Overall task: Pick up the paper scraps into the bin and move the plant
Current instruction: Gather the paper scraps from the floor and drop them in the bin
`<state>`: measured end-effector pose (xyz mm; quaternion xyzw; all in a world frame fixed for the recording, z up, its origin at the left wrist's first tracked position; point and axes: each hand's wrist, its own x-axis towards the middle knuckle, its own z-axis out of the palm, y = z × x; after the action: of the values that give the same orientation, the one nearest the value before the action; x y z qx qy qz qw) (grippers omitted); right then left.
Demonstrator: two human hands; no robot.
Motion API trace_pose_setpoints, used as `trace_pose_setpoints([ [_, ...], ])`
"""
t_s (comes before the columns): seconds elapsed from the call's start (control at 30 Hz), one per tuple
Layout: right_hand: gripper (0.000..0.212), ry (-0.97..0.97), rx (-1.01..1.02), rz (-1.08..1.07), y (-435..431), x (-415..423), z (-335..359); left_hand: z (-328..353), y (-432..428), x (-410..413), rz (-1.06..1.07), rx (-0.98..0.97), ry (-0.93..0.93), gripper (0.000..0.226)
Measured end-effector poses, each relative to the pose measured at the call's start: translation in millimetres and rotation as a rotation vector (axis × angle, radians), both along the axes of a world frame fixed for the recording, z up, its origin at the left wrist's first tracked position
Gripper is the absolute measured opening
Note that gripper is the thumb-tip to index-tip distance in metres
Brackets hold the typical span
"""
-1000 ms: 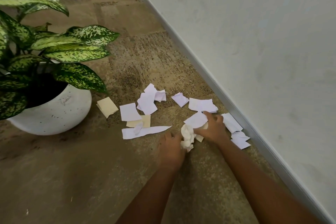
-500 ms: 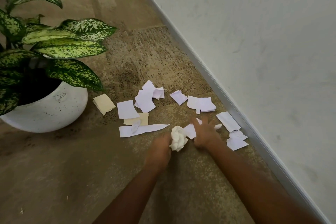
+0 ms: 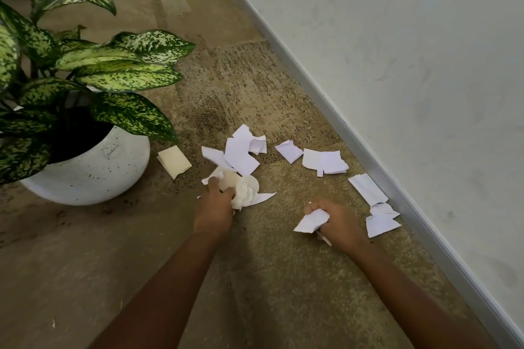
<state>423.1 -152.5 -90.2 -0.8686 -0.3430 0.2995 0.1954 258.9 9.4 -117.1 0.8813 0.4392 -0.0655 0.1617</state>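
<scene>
Hands both loaded with paper; the pickup looks roughly midway, and no bin is in view.

With fingers curled, the left hand (image 3: 214, 207) grips a crumpled wad (image 3: 243, 188) of soft cream and white paper, while the right hand (image 3: 340, 224) is fisted round 1 creased white scrap (image 3: 310, 221). Several loose scraps (image 3: 323, 161) lie flat on the carpet (image 3: 283, 278), a short, mottled brown pile. They are thin, torn, sharp-cornered white pieces strung toward the metal baseboard (image 3: 377, 167), plus 1 folded cream piece (image 3: 174, 161) just beside the pot (image 3: 85, 176). The plant (image 3: 124, 65), with broad speckled green leaves, stands at the left in that round, matte, flecked white pot. Its move seems yet to come.
</scene>
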Motion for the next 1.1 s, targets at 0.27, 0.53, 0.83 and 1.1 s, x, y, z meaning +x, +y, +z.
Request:
trace_pose_setpoints([
  [0.27, 0.03, 0.418, 0.249, -0.178, -0.1, -22.8, -4.8, -8.9, 3.0, -1.1, -0.07, 0.082, 0.079, 0.048],
  [0.53, 0.03, 0.332, 0.294, -0.227, 34.8, -48.3, 0.3, -7.6, -21.8, -9.1, 0.053, -0.256, -0.22, 0.036],
  [0.83, 0.052, -0.013, 0.227, 0.048, 57.7, -102.3, 6.5, 22.7, -57.8, -11.4, 0.481, -1.076, -0.879, 0.027],
  [1.1, 0.064, 0.125, 0.257, 0.281, 59.5, -151.1, 20.0, 45.8, -56.4, -52.1, 0.882, -1.435, -1.335, 0.039],
])
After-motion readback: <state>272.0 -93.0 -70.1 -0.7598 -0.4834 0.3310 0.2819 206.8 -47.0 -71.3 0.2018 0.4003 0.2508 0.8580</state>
